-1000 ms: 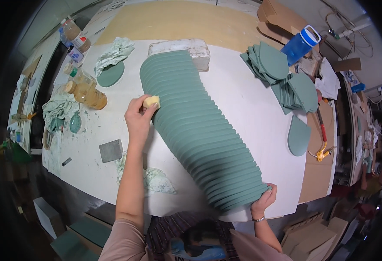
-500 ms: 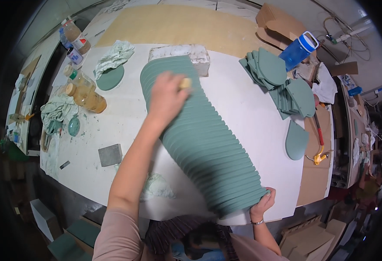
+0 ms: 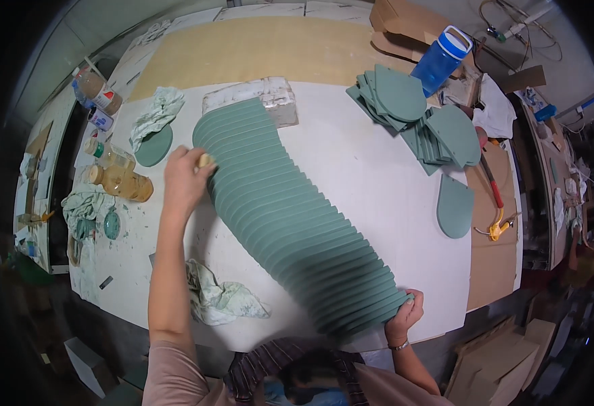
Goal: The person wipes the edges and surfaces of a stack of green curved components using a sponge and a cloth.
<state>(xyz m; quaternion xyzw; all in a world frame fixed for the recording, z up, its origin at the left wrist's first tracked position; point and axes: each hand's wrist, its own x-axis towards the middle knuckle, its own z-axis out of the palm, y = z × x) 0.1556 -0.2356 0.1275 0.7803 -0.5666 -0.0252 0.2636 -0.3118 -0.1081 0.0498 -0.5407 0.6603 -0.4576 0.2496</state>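
At the left side of the white table [image 3: 371, 176], a crumpled cloth [image 3: 84, 203] lies near a bottle with amber liquid [image 3: 124, 184], and a bottle with green cap [image 3: 116, 157] is just behind this one. Further to the right, a pale rag [image 3: 158, 111] lies partly upon a rounded green piece [image 3: 153, 147]. Then comes the left hand [image 3: 184, 177], whose fingers are closed on a small yellow sponge [image 3: 205, 161]. The sponge is at the left edge of the long row of green plates [image 3: 290, 216]; whether it touches them, I cannot tell. Another rag [image 3: 226, 298] lies to the right of the left forearm. The row occupies the middle of the table, its plates overlapping one on another, and it goes slantwise from a whitish block [image 3: 277, 101], just behind its far end, to the near right. There the right hand [image 3: 404, 318] grasps the corner of the row with bent fingers. Beyond it, to the far right, are a loose pile of green plates [image 3: 402, 98], a blue bottle [image 3: 439, 64], one single green plate [image 3: 454, 208] lying apart, and a red-handled tool [image 3: 491, 179] over brown cardboard [image 3: 486, 267].
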